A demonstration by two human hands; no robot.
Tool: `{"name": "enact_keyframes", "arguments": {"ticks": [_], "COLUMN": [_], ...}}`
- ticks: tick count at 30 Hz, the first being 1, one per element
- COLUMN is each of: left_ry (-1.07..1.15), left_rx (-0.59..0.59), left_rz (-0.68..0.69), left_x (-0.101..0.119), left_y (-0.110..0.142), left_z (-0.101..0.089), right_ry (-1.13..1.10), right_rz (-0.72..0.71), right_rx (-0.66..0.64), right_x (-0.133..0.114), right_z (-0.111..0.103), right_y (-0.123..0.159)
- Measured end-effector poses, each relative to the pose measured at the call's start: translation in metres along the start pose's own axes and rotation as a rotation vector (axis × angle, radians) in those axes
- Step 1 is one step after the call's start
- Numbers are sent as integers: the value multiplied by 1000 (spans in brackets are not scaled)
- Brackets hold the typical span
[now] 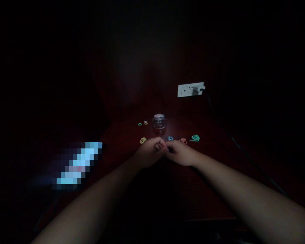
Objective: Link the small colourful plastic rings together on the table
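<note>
My left hand and my right hand meet above the dark red table, fingertips together. The fingers of both are curled inward in a pinch, and whatever lies between them is too small or hidden to make out. Just beyond the hands is a row of small coloured loop bundles: a yellow bundle, a blue bundle, an orange bundle and a green bundle. Behind this row stands a clear jar, its lid on top. Left of the jar lie a small green ring and a yellow ring.
On the left, a lit, blurred-out screen lies with a cable near it. A white wall socket at the back right holds a plug; its dark cable runs down the right side. The surroundings are very dark.
</note>
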State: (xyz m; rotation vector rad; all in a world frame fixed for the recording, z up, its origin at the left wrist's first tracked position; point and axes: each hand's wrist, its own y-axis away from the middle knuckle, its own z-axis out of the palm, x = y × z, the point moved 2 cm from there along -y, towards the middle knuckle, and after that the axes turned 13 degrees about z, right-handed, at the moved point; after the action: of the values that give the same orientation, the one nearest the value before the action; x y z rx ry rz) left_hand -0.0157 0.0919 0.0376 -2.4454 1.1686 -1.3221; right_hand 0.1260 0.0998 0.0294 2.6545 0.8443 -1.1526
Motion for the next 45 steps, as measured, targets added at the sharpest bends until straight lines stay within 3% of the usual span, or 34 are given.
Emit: {"name": "enact_keyframes", "arguments": {"ticks": [23,45], "left_ry": [-45,-86], "left_rx": [1,134], "left_rz": [3,-45], "left_x": [0,-6], "left_y": [0,-3], "left_z": [0,-4], "right_ry": [-25,-26], "right_rz": [11,34], "right_rx": [-2,29], "right_x": [2,6], "right_z": [1,-1], "right_y": [-1,-5]}}
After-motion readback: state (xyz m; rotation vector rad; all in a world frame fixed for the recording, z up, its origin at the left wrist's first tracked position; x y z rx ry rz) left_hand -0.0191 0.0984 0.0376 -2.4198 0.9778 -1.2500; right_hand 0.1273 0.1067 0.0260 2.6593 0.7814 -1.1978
